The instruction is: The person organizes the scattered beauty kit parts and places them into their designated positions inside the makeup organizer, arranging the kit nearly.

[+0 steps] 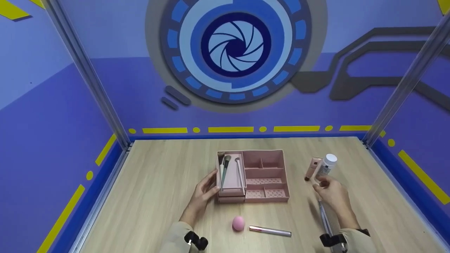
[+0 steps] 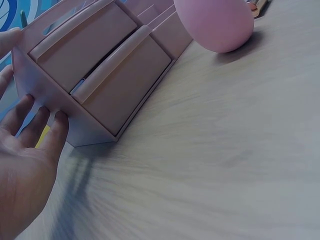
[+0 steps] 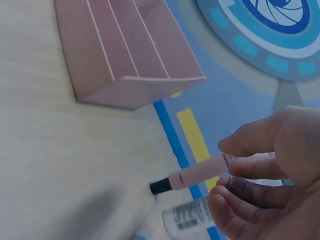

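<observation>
Against organizer (image 1: pixel 266 199) edge, left hand (image 1: pixel 203 194), tabletop (image 1: pixel 299 188) gap, right hand (image 1: pixel 334 196)

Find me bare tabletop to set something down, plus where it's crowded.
Bare: the table between left hand and left edge; likewise between right hand and right edge. Crowded: around the right hand, with bottle and tube close by; in front of the organizer, a pink egg and silver stick.

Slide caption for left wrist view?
Left hand touching the side of a pink drawer organizer, a pink egg-shaped item nearby.
</observation>
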A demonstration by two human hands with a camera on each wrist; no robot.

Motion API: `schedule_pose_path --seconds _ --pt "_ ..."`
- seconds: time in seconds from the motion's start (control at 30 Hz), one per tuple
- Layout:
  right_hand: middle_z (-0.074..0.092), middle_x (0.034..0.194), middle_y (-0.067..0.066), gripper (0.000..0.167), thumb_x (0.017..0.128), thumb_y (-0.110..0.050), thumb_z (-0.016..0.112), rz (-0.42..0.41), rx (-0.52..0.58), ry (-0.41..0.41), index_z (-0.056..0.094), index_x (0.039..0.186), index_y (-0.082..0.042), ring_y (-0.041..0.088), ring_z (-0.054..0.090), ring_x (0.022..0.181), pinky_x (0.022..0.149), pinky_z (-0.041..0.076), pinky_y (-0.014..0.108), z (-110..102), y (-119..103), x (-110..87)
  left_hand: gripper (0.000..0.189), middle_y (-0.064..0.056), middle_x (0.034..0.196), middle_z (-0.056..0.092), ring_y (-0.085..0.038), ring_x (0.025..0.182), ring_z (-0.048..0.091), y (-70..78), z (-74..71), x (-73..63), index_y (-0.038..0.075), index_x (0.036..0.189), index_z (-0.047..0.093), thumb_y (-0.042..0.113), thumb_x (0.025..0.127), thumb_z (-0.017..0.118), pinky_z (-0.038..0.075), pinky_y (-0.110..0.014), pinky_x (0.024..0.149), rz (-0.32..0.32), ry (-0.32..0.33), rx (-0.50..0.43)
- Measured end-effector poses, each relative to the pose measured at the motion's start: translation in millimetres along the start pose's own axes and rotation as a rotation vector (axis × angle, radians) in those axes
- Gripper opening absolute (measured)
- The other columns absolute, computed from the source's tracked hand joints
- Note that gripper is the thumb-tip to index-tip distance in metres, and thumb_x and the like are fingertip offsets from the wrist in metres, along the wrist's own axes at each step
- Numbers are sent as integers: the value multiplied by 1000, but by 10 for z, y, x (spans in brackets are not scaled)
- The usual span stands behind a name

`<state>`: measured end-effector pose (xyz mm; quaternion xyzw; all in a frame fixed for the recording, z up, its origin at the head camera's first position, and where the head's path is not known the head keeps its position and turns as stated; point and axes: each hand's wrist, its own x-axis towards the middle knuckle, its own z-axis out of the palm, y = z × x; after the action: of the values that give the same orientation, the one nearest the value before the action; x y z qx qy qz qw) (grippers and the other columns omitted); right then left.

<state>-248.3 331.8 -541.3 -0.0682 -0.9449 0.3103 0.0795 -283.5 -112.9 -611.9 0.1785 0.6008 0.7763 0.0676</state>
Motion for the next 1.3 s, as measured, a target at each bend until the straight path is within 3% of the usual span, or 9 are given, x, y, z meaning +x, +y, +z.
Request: schedule_pose_path --seconds 0.23,0.57,0.87,1.1,1.3 --pt "69 96 18 34 84 -16 68 24 -28 29 67 113 2 28 64 84 65 48 33 11 234 -82 68 -17 160 23 -35 147 21 -23 -12 10 4 152 30 9 93 62 24 -43 119 17 -9 3" --pt "67 99 16 38 84 -12 66 141 -14 -93 63 118 4 24 61 81 62 47 30 43 369 -150 66 -20 159 23 -37 146 23 -38 -37 19 -1 151 30 7 93 61 19 -46 120 64 -15 42" --pt "66 98 16 38 85 -10 67 226 1 -133 60 120 5 21 59 77 58 46 28 74 447 -170 67 -17 160 24 -35 147 23 -37 -33 25 2 151 30 9 93 62 25 -42 119 39 -15 18" --pt "66 103 19 38 85 -12 68 238 -9 -171 61 118 5 24 59 85 65 47 31 122 467 -171 67 -15 160 24 -34 147 22 -25 -38 18 5 152 31 9 92 63 25 -44 119 24 -6 27" --pt "65 99 19 40 82 -10 69 247 -19 -180 61 118 6 23 58 79 55 47 29 152 473 -182 66 -15 161 23 -34 148 21 -3 -32 3 5 152 31 11 93 62 25 -46 119 31 -19 47"
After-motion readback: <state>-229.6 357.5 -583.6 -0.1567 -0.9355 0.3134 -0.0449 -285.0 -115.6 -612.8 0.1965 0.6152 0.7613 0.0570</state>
